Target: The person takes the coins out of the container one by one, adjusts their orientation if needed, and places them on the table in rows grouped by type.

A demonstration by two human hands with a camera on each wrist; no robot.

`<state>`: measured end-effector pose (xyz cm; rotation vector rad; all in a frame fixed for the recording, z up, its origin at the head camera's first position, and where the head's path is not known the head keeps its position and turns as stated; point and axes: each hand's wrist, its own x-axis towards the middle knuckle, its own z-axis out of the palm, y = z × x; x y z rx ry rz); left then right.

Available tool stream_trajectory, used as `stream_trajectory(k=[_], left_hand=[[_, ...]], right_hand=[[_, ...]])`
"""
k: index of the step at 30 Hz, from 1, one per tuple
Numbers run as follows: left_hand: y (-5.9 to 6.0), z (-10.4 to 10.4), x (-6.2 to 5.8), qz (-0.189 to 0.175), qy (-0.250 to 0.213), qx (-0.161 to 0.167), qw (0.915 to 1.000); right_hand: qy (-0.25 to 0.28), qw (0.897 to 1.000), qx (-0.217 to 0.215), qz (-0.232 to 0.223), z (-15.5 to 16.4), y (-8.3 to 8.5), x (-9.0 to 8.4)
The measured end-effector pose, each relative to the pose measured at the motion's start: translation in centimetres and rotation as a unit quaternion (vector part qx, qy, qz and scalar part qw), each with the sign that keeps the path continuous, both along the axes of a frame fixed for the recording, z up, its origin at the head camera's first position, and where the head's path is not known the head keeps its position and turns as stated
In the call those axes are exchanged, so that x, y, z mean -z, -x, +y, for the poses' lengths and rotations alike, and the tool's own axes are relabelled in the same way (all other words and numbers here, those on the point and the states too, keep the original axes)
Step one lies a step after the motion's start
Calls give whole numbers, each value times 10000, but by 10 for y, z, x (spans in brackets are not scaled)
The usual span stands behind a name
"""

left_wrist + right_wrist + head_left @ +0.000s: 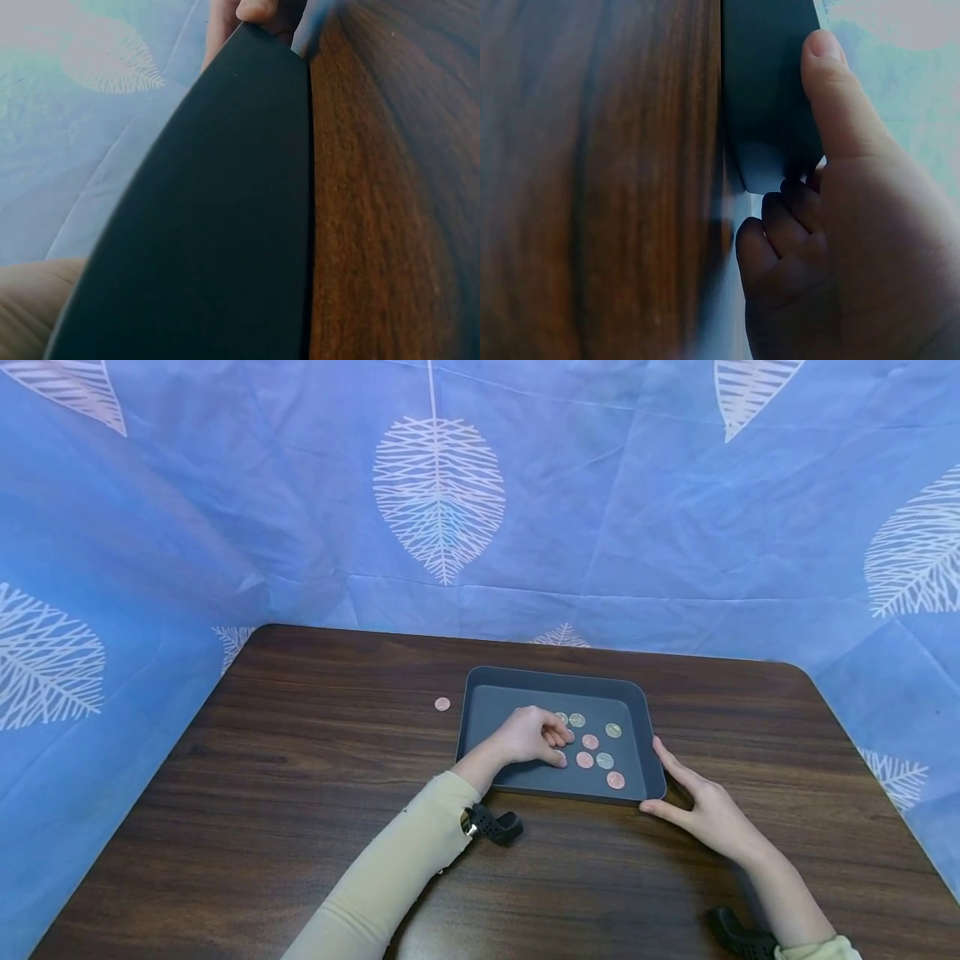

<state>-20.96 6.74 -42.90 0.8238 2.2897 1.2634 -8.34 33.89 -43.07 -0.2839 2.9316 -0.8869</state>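
A dark grey tray [540,681] lies on the table with several coins in it, some copper-coloured like this coin [616,780] and some silvery like this coin [604,761]. My left hand [525,737] reaches over the front wall into the tray, thumb and bent fingers apart, right at a silvery coin [559,755] that they partly cover. At the tray's front right corner, my right hand [708,806] holds the wall, its thumb [826,75] on the front side and its fingers around the right side. The left wrist view shows mainly the tray's outer wall [217,202].
One copper-coloured coin [442,703] lies on the dark wooden table [315,760], left of the tray. Behind the table hangs a blue cloth [570,510] with white leaf prints. A black strap [498,825] hangs loose at the left wrist.
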Motion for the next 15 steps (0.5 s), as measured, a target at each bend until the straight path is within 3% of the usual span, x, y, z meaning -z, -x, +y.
stream_trajectory(k=[8, 15], left_hand=[[0, 1, 0, 265, 180, 107, 9994], [1, 3, 2, 375, 169, -46, 9991]], right_hand=[[40, 9999, -48, 111, 1, 1, 4], [40, 9999, -54, 90, 2, 1, 4]])
